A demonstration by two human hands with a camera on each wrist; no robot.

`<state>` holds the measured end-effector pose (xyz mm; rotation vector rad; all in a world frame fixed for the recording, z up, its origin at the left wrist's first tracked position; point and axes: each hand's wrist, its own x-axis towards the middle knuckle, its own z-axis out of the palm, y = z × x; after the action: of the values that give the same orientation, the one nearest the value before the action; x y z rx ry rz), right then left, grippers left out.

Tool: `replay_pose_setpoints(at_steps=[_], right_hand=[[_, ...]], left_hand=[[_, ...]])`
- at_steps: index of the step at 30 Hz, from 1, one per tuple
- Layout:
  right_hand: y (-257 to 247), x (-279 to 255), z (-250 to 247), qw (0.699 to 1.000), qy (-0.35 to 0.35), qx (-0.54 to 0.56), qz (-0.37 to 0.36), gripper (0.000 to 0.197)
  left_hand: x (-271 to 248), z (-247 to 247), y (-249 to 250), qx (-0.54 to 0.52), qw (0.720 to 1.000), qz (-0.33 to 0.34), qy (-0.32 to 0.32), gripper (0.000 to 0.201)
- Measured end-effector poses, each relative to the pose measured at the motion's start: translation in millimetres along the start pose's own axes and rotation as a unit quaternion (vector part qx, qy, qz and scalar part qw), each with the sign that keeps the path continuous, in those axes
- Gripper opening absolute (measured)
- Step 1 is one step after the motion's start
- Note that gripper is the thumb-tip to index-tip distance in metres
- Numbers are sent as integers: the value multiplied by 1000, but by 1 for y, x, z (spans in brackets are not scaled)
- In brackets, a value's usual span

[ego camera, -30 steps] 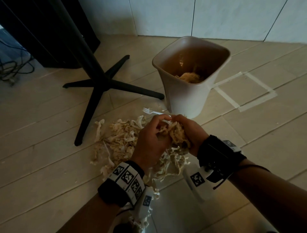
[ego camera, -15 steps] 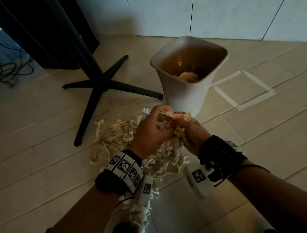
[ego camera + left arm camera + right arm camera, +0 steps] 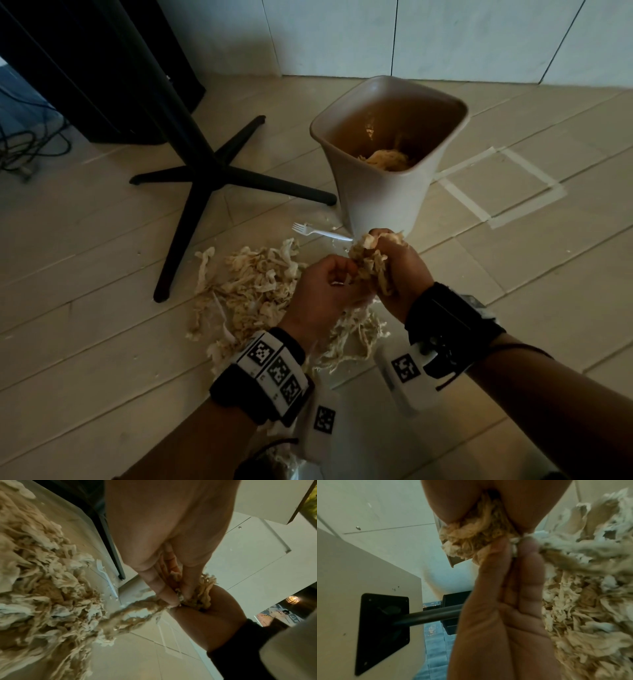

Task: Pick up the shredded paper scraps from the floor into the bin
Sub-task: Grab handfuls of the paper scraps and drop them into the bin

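Observation:
My right hand (image 3: 400,270) grips a clump of shredded paper (image 3: 368,257) just in front of the beige bin (image 3: 383,202), below its rim. My left hand (image 3: 329,287) is beside it and pinches strands of the same clump; in the left wrist view its fingertips (image 3: 164,592) hold a strand that trails down to the floor pile (image 3: 42,588). The larger pile of scraps (image 3: 246,284) lies on the floor left of and under my hands. Some shredded paper (image 3: 387,159) lies inside the bin.
A white plastic fork (image 3: 318,231) lies on the floor between the pile and the bin. A black table pole with a cross-shaped base (image 3: 212,174) stands to the left. Tape lines (image 3: 496,192) mark the floor right of the bin. A wall is close behind.
Both hands have lifted the clump off the pile and carried it forward toward the bin. The right hand now leads, and strands hang from the clump to the floor.

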<state>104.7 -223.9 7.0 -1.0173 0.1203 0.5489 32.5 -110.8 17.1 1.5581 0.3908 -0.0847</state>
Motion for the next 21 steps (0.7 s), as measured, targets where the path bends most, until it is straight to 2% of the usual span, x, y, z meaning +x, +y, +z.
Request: replay_pose_setpoints(at_steps=[5, 8, 11, 13, 15, 17, 19, 20, 21], right_hand=[[-9, -11, -2, 997, -74, -23, 30, 3], [-14, -14, -3, 991, -125, -44, 28, 11], [-21, -11, -3, 989, -114, -92, 11, 25], [-28, -9, -1, 981, -122, -151, -22, 26], [-39, -7, 7, 966, -132, -213, -62, 25], [-52, -3, 15, 936, -146, -297, -118, 20], [-65, 4, 19, 888, -144, -404, -165, 22], [-73, 8, 20, 873, -132, -439, -168, 28], [-83, 12, 21, 869, -118, -450, -166, 30]], left_hand=[[5, 2, 9, 96, 990, 84, 56, 19], [3, 3, 11, 135, 979, 129, 81, 16], [1, 2, 13, 163, 970, 165, 78, 17], [1, 1, 10, 160, 967, 182, 78, 21], [3, 1, 8, 164, 965, 186, 85, 31], [3, -2, 8, 190, 955, 204, 102, 39], [3, -8, 11, 206, 942, 236, 124, 38], [3, -13, 13, 197, 942, 240, 126, 34], [3, -19, 12, 186, 945, 240, 121, 31]])
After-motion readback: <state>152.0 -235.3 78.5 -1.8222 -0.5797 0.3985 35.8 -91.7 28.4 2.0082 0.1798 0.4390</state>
